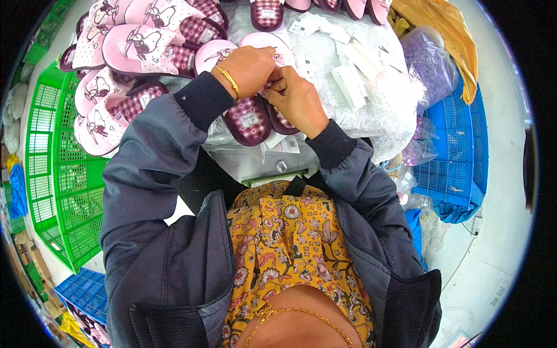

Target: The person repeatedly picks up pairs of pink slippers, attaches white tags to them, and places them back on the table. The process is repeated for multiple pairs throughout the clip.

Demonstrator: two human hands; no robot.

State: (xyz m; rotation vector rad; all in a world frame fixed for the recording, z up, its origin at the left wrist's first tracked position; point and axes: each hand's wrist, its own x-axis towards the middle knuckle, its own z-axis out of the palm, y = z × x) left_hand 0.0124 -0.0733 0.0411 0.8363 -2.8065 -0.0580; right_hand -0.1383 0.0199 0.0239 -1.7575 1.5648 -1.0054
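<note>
A pair of pink slippers (248, 119) with maroon checked insoles lies in front of me, toes pointing away, on a plastic-covered surface (325, 52). My left hand (248, 71) bends over the slippers from the left, fingers closed and mostly hidden. From the right, my right hand (299, 100) meets it in a pinch between the two slippers. Whatever small thing the fingertips grip is too hidden to name. White tags (350, 87) lie loose on the plastic to the right of my hands.
Many similar slippers (139, 49) are piled at the left, with another slipper (267, 14) at the far edge. Green crates (75, 191) stand at the left. To the right are a blue crate (452, 151), a bag of purple items (429, 64) and a yellow cloth (447, 23).
</note>
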